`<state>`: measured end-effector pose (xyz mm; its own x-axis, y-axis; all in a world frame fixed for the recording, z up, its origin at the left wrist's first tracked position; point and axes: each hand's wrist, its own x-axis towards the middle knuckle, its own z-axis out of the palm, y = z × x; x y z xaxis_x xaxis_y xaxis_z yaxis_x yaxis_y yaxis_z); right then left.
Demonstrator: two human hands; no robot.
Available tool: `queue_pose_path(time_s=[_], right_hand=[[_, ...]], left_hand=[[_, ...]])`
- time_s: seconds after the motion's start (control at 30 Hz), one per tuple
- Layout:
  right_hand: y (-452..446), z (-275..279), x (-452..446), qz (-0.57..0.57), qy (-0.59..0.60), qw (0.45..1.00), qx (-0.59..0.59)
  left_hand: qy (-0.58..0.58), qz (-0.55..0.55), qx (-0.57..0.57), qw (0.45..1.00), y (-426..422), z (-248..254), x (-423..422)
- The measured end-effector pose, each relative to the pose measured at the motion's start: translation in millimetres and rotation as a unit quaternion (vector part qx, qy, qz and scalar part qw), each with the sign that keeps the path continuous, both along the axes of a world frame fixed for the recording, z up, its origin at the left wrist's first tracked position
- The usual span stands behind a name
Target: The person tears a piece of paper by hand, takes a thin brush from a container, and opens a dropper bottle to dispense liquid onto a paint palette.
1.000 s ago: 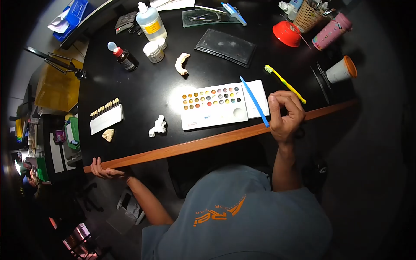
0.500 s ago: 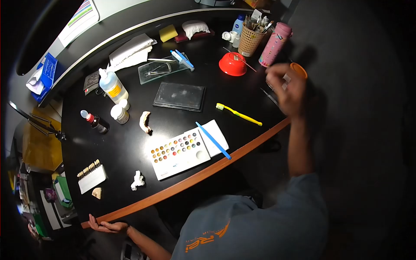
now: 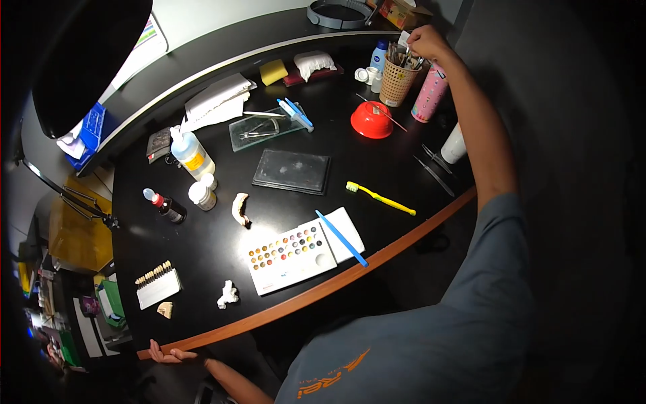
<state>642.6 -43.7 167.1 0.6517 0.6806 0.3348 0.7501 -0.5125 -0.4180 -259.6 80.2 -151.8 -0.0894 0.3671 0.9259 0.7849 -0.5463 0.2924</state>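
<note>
My right hand (image 3: 428, 44) is over the woven brush holder (image 3: 398, 84), its fingers pinched together among the tops of the brushes (image 3: 402, 60). What lies between the fingertips is too small to make out. Beneath that wrist stands a pink bottle (image 3: 431, 94), its top covered by my forearm. My left hand (image 3: 172, 353) rests palm up at the wooden front edge of the desk, fingers stretched out and holding nothing. Closest to it on the desktop is a small beige tooth model piece (image 3: 165, 310).
A red bowl (image 3: 371, 121) carries a thin stick across it. Tweezers (image 3: 436, 176) and a white container (image 3: 455, 145) are at the right. A yellow toothbrush (image 3: 381, 198), a color palette (image 3: 289, 259) with a blue-handled tool (image 3: 342, 238), and a black box (image 3: 291, 171) occupy the middle.
My right hand has moved up and away from the right side of the desk to the brush holder. The view has shifted slightly; my left hand stays at the edge.
</note>
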Motion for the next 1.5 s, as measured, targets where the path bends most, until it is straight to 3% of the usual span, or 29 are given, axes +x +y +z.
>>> queue_pose_path(time_s=[0.13, 0.3, 0.43, 0.63, 0.77, 0.9, 1.0, 1.17, 1.23, 1.3, 1.4, 1.43, 1.47, 1.5], right_hand=[[25.1, -19.1, -9.6, -0.058, -0.056, 0.997, -0.003], [39.8, -46.7, 31.0, -0.020, 0.008, 0.999, 0.042], [29.6, -39.7, 28.1, 0.015, 0.147, 0.983, 0.110], [26.8, -42.0, 17.2, -0.011, 0.037, 0.999, 0.036], [33.4, -46.6, 12.6, -0.042, -0.097, 0.994, -0.028], [36.3, -43.4, 23.9, 0.000, -0.005, 0.995, 0.098], [32.4, -26.4, 33.5, 0.002, -0.029, 0.993, 0.115], [15.0, 2.2, 19.4, -0.008, -0.095, 0.994, 0.056], [13.4, -3.7, 60.5, 0.020, -0.087, 0.994, 0.059], [4.9, 6.2, 47.2, 0.030, -0.068, 0.997, 0.012], [-2.8, 2.6, 79.5, -0.002, -0.097, 0.995, -0.021], [-4.8, -0.2, 96.8, 0.026, -0.048, 0.998, 0.009], [-9.0, 3.6, 92.7, 0.046, -0.155, 0.987, -0.012], [-10.2, 10.2, 78.4, 0.041, -0.136, 0.990, -0.021]], left_hand=[[0.031, 0.015, 0.006, 0.999, -4.0, 8.1, 3.8], [0.050, 0.025, 0.011, 0.998, 0.3, 2.4, -3.9], [0.053, 0.000, 0.027, 0.998, 15.7, -27.0, -36.2], [0.079, 0.003, 0.074, 0.994, 24.9, -32.0, -44.1], [0.071, -0.008, 0.083, 0.994, 28.1, -32.8, -46.2], [0.021, 0.017, 0.038, 0.999, 11.5, -19.2, -21.4], [0.044, -0.005, 0.063, 0.997, 23.8, -33.0, -41.8], [0.039, 0.011, 0.097, 0.994, 26.9, -28.5, -32.7], [0.050, 0.012, 0.132, 0.990, 38.5, -39.5, -46.7], [-0.002, 0.038, 0.064, 0.997, 27.5, -35.4, -34.5], [0.016, -0.042, 0.142, 0.989, 35.4, -32.2, -34.7], [0.024, -0.061, 0.154, 0.986, 35.1, -30.1, -30.7], [-0.005, -0.042, 0.110, 0.993, 25.1, -25.6, -21.5], [-0.032, -0.021, 0.065, 0.997, 15.5, -21.0, -11.7]])
